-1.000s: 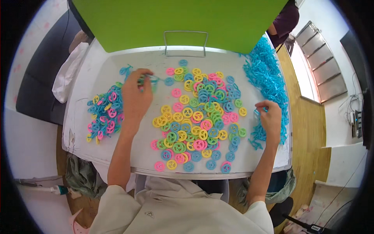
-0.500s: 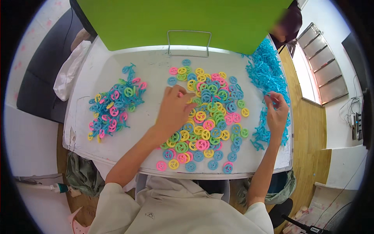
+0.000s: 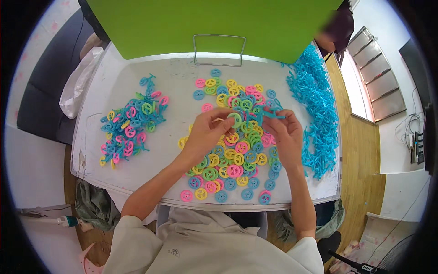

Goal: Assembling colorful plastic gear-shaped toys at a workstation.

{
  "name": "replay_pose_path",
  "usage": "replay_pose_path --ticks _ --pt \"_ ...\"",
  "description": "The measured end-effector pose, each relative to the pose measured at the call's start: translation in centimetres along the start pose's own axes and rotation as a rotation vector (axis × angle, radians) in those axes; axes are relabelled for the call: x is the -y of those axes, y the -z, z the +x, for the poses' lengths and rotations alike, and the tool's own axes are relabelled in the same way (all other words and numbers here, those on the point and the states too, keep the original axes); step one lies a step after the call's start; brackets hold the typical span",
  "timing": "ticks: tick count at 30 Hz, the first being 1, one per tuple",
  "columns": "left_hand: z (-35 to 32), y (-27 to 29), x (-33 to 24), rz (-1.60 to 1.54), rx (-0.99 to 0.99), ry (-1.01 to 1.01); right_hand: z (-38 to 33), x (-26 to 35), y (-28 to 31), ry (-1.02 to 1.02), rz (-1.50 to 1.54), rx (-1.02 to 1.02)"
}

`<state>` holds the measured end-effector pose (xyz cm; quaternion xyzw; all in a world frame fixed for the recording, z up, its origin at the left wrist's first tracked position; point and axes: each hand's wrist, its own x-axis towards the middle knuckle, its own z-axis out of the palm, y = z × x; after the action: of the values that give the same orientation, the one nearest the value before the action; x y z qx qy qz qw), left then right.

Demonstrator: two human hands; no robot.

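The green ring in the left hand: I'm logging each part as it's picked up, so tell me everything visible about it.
The green ring is a small flat wheel of light green plastic with spokes inside. The left hand pinches it at its fingertips, held above the pile of coloured rings, face up. The blue piece in the right hand is close beside it.

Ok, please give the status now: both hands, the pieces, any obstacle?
Left hand pinches green ring. Right hand holds blue stick piece beside it. Both above the loose ring pile. Nothing between them.
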<state>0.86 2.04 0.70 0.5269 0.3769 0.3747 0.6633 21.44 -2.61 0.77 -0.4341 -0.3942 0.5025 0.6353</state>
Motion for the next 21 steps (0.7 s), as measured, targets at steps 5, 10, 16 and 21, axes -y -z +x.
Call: replay_pose_path --ticks 5,10,16,21 --pt "-0.4 -0.6 0.2 -0.260 0.113 0.192 -0.7 -2.1 -1.4 0.039 0.058 0.096" --pt "-0.5 -0.5 0.5 -0.282 0.152 0.195 -1.0 -2.4 -1.8 0.057 -0.063 0.063" --pt "-0.8 -0.9 0.2 -0.191 0.028 0.085 -1.2 -1.7 -2.0 0.040 -0.184 0.077" --pt "-0.7 -0.6 0.3 -0.184 0.054 0.093 -1.3 -2.0 -1.6 0.062 -0.185 0.127"
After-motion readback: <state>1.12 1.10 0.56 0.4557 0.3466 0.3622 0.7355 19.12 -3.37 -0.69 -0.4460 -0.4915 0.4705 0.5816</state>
